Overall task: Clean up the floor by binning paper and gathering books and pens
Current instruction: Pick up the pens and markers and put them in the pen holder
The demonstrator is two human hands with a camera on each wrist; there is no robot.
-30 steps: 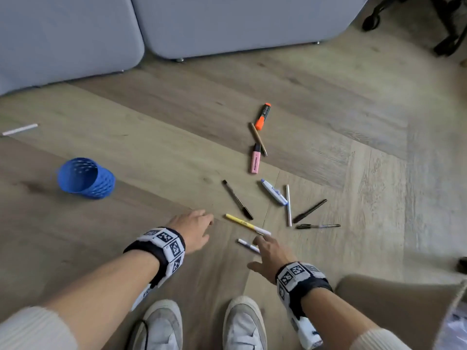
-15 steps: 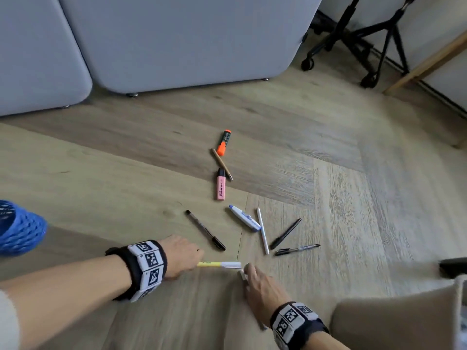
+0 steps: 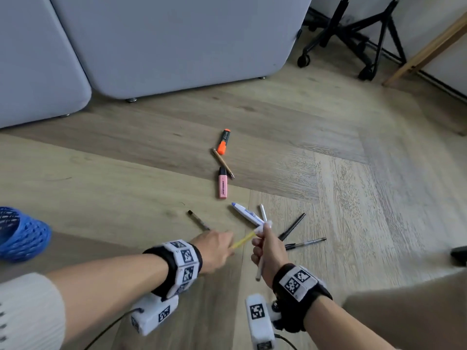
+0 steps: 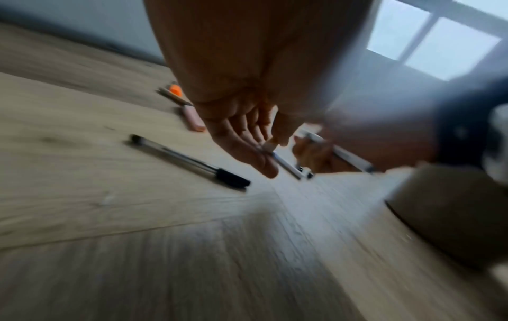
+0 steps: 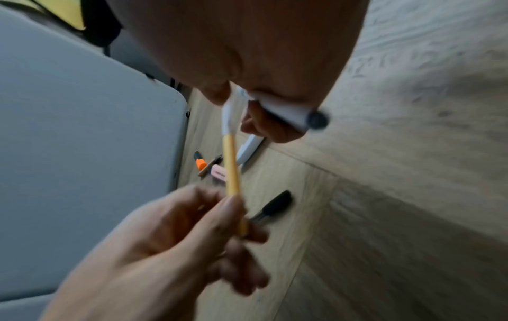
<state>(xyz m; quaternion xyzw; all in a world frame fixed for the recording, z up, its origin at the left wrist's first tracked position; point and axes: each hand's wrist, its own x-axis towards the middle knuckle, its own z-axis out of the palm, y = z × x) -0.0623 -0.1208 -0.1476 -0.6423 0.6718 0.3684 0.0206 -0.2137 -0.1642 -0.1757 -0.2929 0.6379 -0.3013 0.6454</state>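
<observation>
My left hand (image 3: 228, 245) pinches the lower end of a yellow pen (image 3: 242, 239) just above the wooden floor. My right hand (image 3: 260, 234) grips a white pen (image 3: 259, 267) and also pinches the yellow pen's white cap end (image 5: 229, 115). In the right wrist view the left hand (image 5: 236, 215) holds the yellow pen (image 5: 232, 171). Loose on the floor lie a black pen (image 3: 198, 219), a blue-white pen (image 3: 246, 213), another white pen (image 3: 263, 212), two dark pens (image 3: 292, 227), a pink highlighter (image 3: 222, 185), a brown pen (image 3: 223, 162) and an orange highlighter (image 3: 223, 142).
A blue mesh cup (image 3: 20, 236) lies on its side at the left edge. A grey sofa (image 3: 177, 41) spans the back. A black wheeled stand (image 3: 353, 41) and a wooden leg (image 3: 429, 46) stand at the back right. My knee (image 3: 404, 311) is at the lower right.
Both hands have risen off the floor. The yellow pen now hangs between them, and the right hand has lifted the white pen.
</observation>
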